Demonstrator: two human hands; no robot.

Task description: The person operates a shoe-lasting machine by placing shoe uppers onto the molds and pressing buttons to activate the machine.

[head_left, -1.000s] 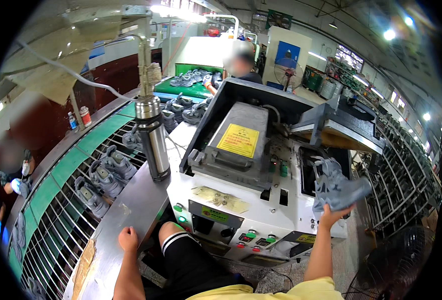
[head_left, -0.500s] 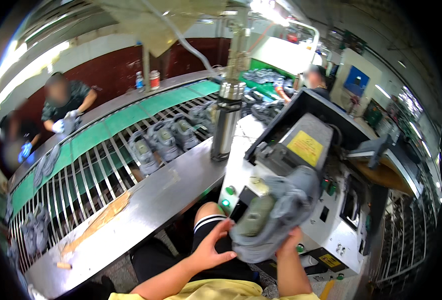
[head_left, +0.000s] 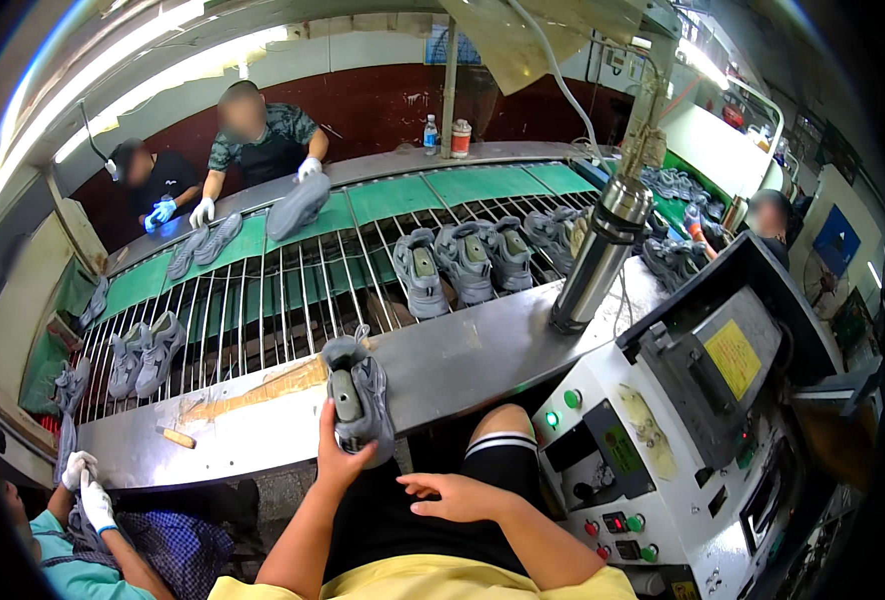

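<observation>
A grey shoe with an olive-green last in its opening is held upright at the front edge of the steel bench. My left hand grips its near end, thumb up along the side. Over my lap, my right hand is apart from the shoe, fingers loosely stretched and holding nothing. On the rails beyond, several grey shoes, some with green lasts showing, stand in a row. Another pair of grey shoes sits on the rails at the left.
A white control machine with buttons and a lit green lamp stands at my right. A metal post rises from the steel bench. Across the green-topped conveyor, a gloved person handles a sole. Another gloved person sits at lower left.
The view has swung left. The shoe has gone from beside the machine to the bench edge, now in my left hand. My right hand has let go of it.
</observation>
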